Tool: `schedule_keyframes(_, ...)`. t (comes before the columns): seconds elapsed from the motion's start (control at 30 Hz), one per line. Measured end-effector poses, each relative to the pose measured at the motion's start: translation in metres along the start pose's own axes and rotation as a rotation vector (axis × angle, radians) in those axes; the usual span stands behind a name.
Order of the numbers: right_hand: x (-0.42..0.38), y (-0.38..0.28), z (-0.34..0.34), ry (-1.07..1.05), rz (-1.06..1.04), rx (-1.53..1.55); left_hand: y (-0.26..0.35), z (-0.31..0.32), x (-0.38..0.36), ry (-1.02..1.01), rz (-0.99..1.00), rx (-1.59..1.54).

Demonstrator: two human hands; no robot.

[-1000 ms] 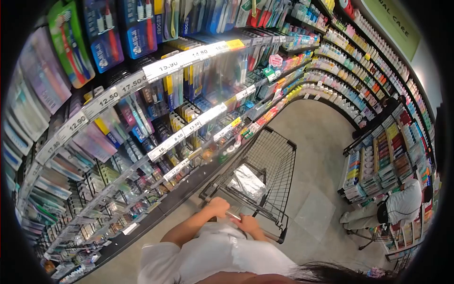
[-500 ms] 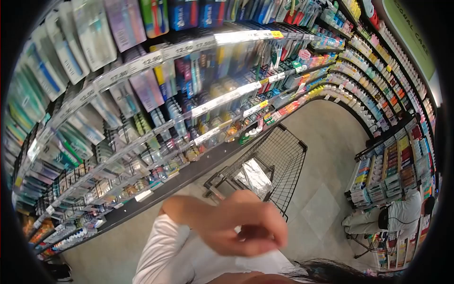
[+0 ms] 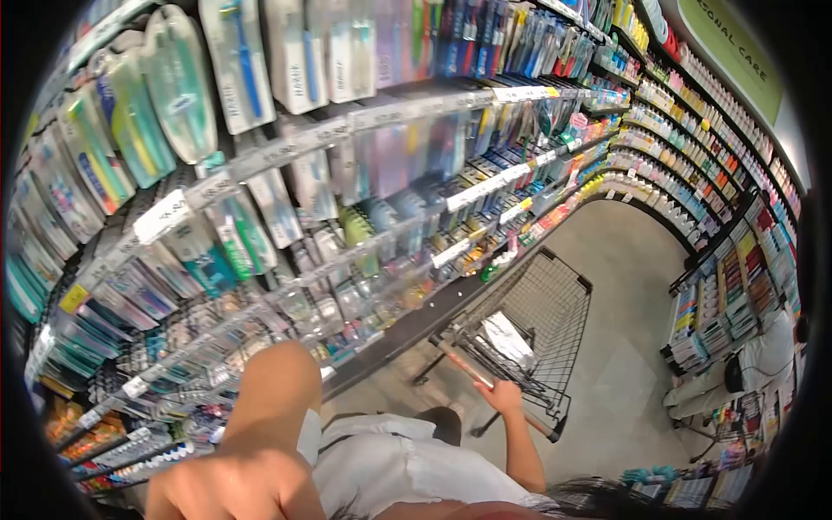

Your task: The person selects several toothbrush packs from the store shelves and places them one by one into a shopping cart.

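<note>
My left hand [image 3: 230, 487] is raised close to the camera at the bottom left, with its forearm in front of the lower shelves. Its fingers are curled in; the bottom edge cuts them off, so whatever they may hold is hidden. My right hand [image 3: 503, 396] is closed around the handle [image 3: 466, 364] of a black wire shopping cart [image 3: 546, 321], ahead and to the right of my body. A shiny silver-white package [image 3: 508, 341] lies in the cart near the handle.
Shelves of packaged toothbrushes [image 3: 244, 69] with price strips run along the left and curve toward the back. Bottles line the far shelves [image 3: 667, 186]. At the right a person [image 3: 750, 364] stands beside a display shelf [image 3: 724, 282]. Pale floor [image 3: 620, 251] stretches beyond the cart.
My left hand has swung from in front of my chest to the lower left, nearer the camera. My right hand on the cart handle has come into sight. The view has shifted left.
</note>
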State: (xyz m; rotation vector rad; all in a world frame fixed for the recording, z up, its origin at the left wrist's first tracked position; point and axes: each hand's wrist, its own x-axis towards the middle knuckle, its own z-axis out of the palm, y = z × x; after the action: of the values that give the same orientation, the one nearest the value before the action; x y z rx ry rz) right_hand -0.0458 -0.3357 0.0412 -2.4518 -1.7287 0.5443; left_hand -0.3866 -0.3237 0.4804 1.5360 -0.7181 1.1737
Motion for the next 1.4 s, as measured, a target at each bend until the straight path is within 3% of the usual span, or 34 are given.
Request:
schedule_keyframes(0.03,-0.007,-0.010,0.001,0.007,0.009,-0.005,0.013,0.003,-0.007,0.017,0.133,0.070)
schedule_keyframes(0.13,-0.016,-0.032,0.025,0.039,0.011,-0.027,0.052,-0.014,-0.024,-0.200,0.270,0.024)
schedule_keyframes(0.2,-0.025,-0.054,0.035,0.022,0.035,0.003,0.066,-0.029,-0.035,-0.466,0.254,-0.061)
schedule_keyframes(0.27,-0.042,-0.077,0.039,0.015,0.059,0.022,0.060,-0.035,-0.076,-0.318,0.216,-0.059)
schedule_keyframes(0.33,-0.054,-0.094,0.053,0.032,0.040,0.028,0.031,-0.025,-0.106,-0.026,0.148,-0.115)
schedule_keyframes(0.4,-0.069,-0.114,0.063,0.031,0.026,0.030,0.028,0.012,-0.054,0.130,0.197,-0.400)
schedule_keyframes(0.43,-0.073,-0.128,0.071,-0.009,0.119,-0.004,0.026,0.038,-0.041,0.234,0.280,-0.465)
schedule_keyframes(0.53,-0.100,-0.151,0.074,0.005,0.036,0.081,0.023,0.122,-0.019,0.544,0.537,-0.656)
schedule_keyframes(0.6,-0.112,-0.163,0.081,0.006,0.038,0.089,0.037,0.131,-0.020,0.470,0.381,-0.920)
schedule_keyframes(0.63,-0.121,-0.169,0.087,0.002,0.040,0.094,0.048,0.125,-0.025,0.293,0.126,-1.110)
schedule_keyframes(0.73,-0.142,-0.186,0.092,-0.031,0.032,0.094,0.058,0.119,-0.033,-0.094,-0.318,-1.287)
schedule_keyframes(0.77,-0.148,-0.191,0.093,-0.036,0.035,0.092,0.072,0.120,-0.037,-0.143,-0.566,-1.448)
schedule_keyframes(0.83,-0.161,-0.200,0.101,-0.030,0.032,0.085,0.080,0.128,-0.052,-0.308,-0.763,-1.588)
schedule_keyframes(0.87,-0.167,-0.204,0.104,-0.024,0.029,0.078,0.067,0.137,-0.066,-0.420,-0.704,-1.576)
schedule_keyframes(0.97,-0.185,-0.215,0.113,-0.040,0.034,0.074,0.050,0.136,-0.115,-0.730,-0.568,-1.264)
schedule_keyframes(1.03,-0.199,-0.225,0.123,-0.007,0.041,0.068,0.055,0.120,-0.157,-0.752,-0.568,-1.056)
schedule_keyframes(1.1,-0.212,-0.237,0.130,-0.010,0.041,0.052,0.069,0.093,-0.206,-0.620,-0.648,-0.948)
schedule_keyframes(1.17,-0.227,-0.251,0.136,-0.011,0.054,0.032,0.087,0.052,-0.250,-0.629,-0.947,-0.880)
schedule_keyframes(1.23,-0.240,-0.267,0.144,-0.006,0.077,0.011,0.092,0.033,-0.321,-0.442,-1.177,-0.547)
schedule_keyframes(1.3,-0.253,-0.279,0.157,0.054,0.046,-0.023,0.080,0.013,-0.414,-0.397,-0.970,0.216)
schedule_keyframes(1.37,-0.266,-0.295,0.168,0.080,0.051,-0.033,0.104,-0.007,-0.454,-0.382,-0.816,0.748)
schedule_keyframes(1.4,-0.273,-0.305,0.173,0.074,0.055,-0.032,0.113,-0.017,-0.464,-0.459,-0.812,0.862)
